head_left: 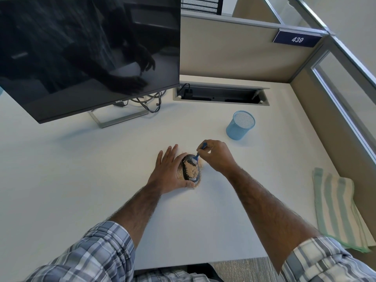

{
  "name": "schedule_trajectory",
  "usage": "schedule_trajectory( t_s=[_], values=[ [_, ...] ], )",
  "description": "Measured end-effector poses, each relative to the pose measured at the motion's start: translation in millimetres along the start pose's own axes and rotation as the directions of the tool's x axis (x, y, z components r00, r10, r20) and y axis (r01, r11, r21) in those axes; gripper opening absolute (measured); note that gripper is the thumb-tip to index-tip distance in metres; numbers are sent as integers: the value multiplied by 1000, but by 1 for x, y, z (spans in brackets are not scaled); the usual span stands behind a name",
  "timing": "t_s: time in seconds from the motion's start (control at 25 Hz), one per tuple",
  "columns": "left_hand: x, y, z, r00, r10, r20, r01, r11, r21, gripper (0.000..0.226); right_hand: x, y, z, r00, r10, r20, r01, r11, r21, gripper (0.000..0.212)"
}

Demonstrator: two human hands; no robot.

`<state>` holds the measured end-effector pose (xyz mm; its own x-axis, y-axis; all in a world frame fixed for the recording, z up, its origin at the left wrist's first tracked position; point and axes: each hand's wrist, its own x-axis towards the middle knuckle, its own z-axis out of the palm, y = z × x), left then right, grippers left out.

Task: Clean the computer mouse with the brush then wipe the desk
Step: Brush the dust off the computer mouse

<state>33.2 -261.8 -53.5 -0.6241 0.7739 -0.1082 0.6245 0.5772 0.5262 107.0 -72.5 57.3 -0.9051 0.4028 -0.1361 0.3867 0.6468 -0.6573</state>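
A dark computer mouse [190, 169] lies on the white desk [81, 169], speckled with tan crumbs, and more crumbs ring it on the desk. My left hand [168, 169] cups the mouse from its left side, thumb under its near end. My right hand [215, 155] pinches a small blue brush [200, 152], whose white bristles touch the far end of the mouse. A folded green-and-white striped cloth [335, 208] rests near the desk's right edge.
A blue mesh pen cup [240, 125] stands beyond my right hand. A dark Dell monitor [87, 53] on a stand fills the far left, cables behind it. A cable tray [221, 94] is cut into the desk's back. Partition walls close the back and right.
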Motion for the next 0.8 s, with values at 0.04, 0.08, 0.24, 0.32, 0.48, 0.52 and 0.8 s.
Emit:
schedule_trajectory(
  t_s=[0.04, 0.08, 0.24, 0.32, 0.48, 0.52, 0.8],
  values=[
    [0, 0, 0, 1000, 0, 0, 0, 1000, -7, 118, 0, 1, 0, 1000, -4, -7, 4, 1000, 8, 8],
    [0, 1, -1, 1000, 1, 0, -1, 1000, -10, 118, 0, 1, -1, 1000, -8, -1, 8, 1000, 18, 8],
    [-1, 1, -1, 1000, 3, 1, -3, 1000, -1, 119, 0, 1, 0, 999, -20, 25, 20, 1000, 1, 8],
    [0, 1, -1, 1000, 4, -1, -4, 1000, 2, 119, -1, 0, 1, 999, -25, 29, 25, 1000, 4, 8],
    [0, 1, -1, 1000, 4, 2, -4, 1000, -1, 119, -2, -1, 1, 1000, -16, 16, 16, 1000, -19, 9],
    [0, 1, -1, 1000, 4, 1, -4, 1000, 1, 119, -3, -1, 1, 1000, -20, 6, 20, 1000, -13, 8],
    [0, 0, 0, 1000, 8, -7, -8, 1000, -6, 119, -6, 2, 1, 1000, -9, -5, 10, 999, 33, 8]
  ],
)
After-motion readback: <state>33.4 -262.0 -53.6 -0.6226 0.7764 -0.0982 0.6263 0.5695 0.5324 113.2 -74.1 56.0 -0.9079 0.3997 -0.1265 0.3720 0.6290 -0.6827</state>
